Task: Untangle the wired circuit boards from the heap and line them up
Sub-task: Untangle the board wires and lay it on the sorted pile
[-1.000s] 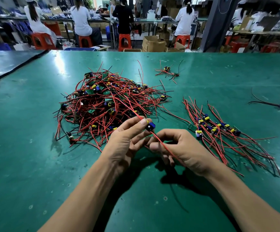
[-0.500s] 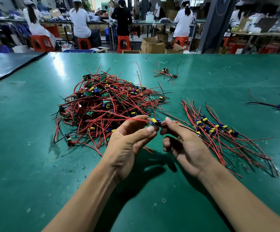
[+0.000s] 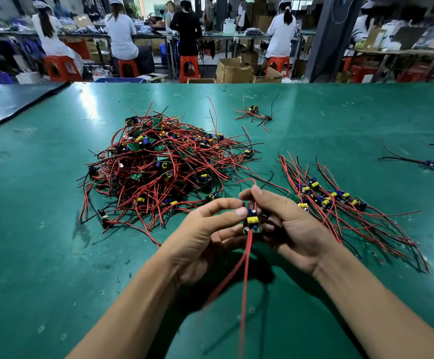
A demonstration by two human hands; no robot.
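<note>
Left hand [image 3: 205,237], head view: lower middle of the frame, thumb tip pressed to the side of a small circuit board [image 3: 252,219], the other fingers curled beneath it, so the board is pinched.
Right hand [image 3: 291,229]: just beside the left, thumb and forefinger closed on a looped red lead [image 3: 247,180] that rises from the board's top end; the remaining fingers curl behind the board.
Circuit board: centre of the frame between the 2 hands, stood on end above the table [image 3: 42,242], yellow and blue parts facing up.
Hanging red leads [image 3: 247,255]: 2 of them drop from the board's lower end toward the bottom edge, blurred lower down.
Heap [image 3: 164,167]: centre left, a tangle of red and black wires with green boards mixed through it.
Row of boards [image 3: 335,200]: right of the hands, boards lying side by side in a slanted line, wires fanned toward the lower right.
Stray board [image 3: 253,110]: upper centre, beyond the heap and well apart from it.
Second stray [image 3: 429,164]: near the right edge, alone.
Workers [image 3: 121,35]: along the top of the frame, backs turned, seated on red stools [image 3: 190,67] at benches, with cardboard boxes [image 3: 232,69] on the floor.
</note>
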